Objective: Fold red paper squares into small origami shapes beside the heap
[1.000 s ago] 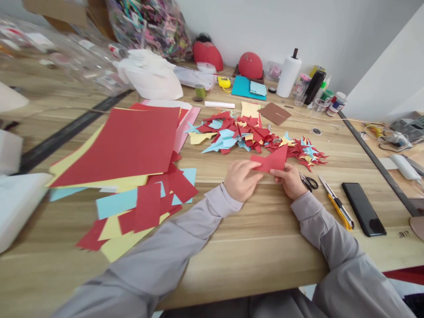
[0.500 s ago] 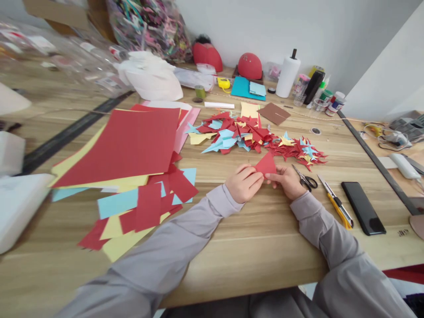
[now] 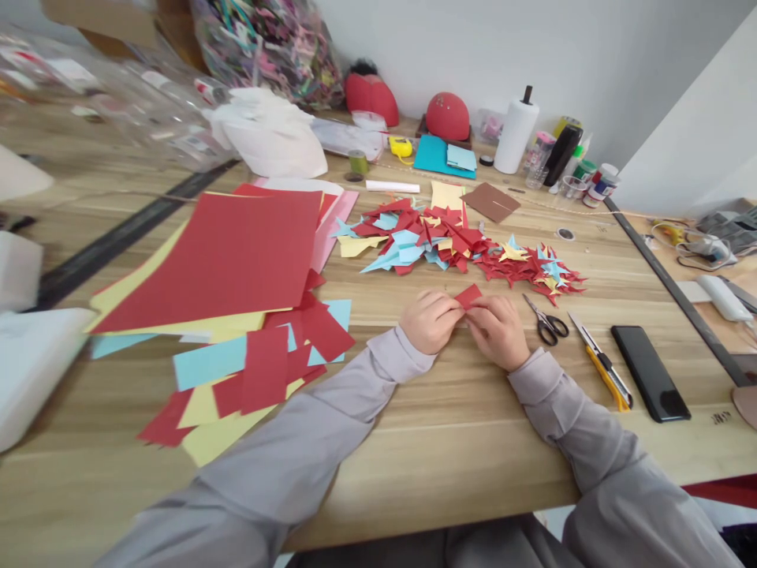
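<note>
A small folded piece of red paper (image 3: 468, 297) is held between both hands, above the wooden table (image 3: 449, 442). My left hand (image 3: 431, 321) pinches its left side, and my right hand (image 3: 497, 330) has its fingers closed on the right side. Fingers cover the paper's lower edge. Just beyond the hands lies a long heap of folded red, blue and yellow paper pieces (image 3: 455, 244). Black scissors (image 3: 549, 323) rest to the right of my right hand.
Large red and yellow sheets (image 3: 236, 252) lie at left, with cut rectangles (image 3: 266, 371) in front. A yellow cutter (image 3: 603, 363) and a black phone (image 3: 649, 371) sit right. Bottles (image 3: 598, 185), a white roll (image 3: 516, 134) and a tape measure (image 3: 400, 147) stand behind.
The red paper has gone from a larger pointed shape to a smaller visible strip. My right hand has turned and moved slightly left, its fingers now nearer my left hand.
</note>
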`<state>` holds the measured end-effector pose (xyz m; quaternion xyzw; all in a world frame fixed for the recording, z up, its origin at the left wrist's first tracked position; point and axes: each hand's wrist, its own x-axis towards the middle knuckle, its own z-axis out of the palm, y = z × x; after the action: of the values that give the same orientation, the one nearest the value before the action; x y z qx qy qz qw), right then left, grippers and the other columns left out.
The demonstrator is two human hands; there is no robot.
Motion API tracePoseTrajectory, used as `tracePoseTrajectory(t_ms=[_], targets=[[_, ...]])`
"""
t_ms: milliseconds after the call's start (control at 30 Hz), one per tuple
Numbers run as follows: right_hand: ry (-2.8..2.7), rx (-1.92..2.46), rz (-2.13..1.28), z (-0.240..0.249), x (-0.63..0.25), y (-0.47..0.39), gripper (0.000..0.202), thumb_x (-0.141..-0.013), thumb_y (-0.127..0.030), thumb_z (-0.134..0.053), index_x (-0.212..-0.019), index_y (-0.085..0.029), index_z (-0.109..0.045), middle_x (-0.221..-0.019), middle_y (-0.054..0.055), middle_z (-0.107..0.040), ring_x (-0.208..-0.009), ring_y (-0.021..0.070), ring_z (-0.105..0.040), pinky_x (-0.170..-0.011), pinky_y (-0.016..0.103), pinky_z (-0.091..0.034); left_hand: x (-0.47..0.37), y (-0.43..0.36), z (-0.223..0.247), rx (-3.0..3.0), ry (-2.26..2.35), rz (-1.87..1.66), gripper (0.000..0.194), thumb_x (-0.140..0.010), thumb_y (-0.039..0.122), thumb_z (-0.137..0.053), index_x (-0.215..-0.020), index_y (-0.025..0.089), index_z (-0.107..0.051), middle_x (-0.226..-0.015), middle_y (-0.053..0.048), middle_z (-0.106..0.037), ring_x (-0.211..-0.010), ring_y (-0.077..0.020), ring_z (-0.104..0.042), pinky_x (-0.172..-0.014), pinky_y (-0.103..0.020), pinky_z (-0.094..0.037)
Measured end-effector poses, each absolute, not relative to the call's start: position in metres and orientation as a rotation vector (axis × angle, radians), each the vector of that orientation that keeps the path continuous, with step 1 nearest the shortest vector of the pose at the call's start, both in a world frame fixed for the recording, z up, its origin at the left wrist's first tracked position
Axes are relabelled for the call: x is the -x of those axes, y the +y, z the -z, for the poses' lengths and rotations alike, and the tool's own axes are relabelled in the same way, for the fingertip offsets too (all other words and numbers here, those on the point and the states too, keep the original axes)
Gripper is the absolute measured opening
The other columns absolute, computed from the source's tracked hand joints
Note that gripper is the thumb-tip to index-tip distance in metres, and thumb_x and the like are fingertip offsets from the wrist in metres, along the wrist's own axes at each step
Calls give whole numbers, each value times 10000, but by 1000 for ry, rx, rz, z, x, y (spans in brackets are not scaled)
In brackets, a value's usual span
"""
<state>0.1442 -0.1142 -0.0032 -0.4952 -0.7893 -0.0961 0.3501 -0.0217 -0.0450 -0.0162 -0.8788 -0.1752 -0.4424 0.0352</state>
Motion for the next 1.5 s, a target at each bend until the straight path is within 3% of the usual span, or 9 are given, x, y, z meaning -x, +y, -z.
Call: tracePoseTrajectory(t_ms=[233, 667, 1500], targets=[[-2130, 1249, 463, -1, -145, -114, 104, -829, -151, -532, -764, -196, -599, -881, 56, -657, -803, 183, -527, -739, 341, -389, 20, -46, 14, 2597, -416, 1342, 174, -826, 146, -495, -768, 181, -655, -769, -32, -694, -733, -157, -578, -666, -313, -409], [-2104, 1268, 525, 1, -156, -109, 106, -791, -156, -558, -693, -196, -549, -886, 54, -658, -801, 185, -525, -741, 342, -380, 23, -40, 9, 2573, -369, 1364, 162, -816, 117, -505, -775, 183, -647, -779, -12, -709, -738, -158, -576, -697, -324, -385], [-1866, 1218, 426, 7, -161, -109, 149, -687, -95, -585, -717, -225, -518, -783, 38, -666, -774, 200, -589, -686, 361, -444, 22, -45, 9, 2554, -425, 1416, 161, -818, 129, -507, -770, 190, -648, -790, -25, -718, -737, -155, -608, -685, -324, -405]])
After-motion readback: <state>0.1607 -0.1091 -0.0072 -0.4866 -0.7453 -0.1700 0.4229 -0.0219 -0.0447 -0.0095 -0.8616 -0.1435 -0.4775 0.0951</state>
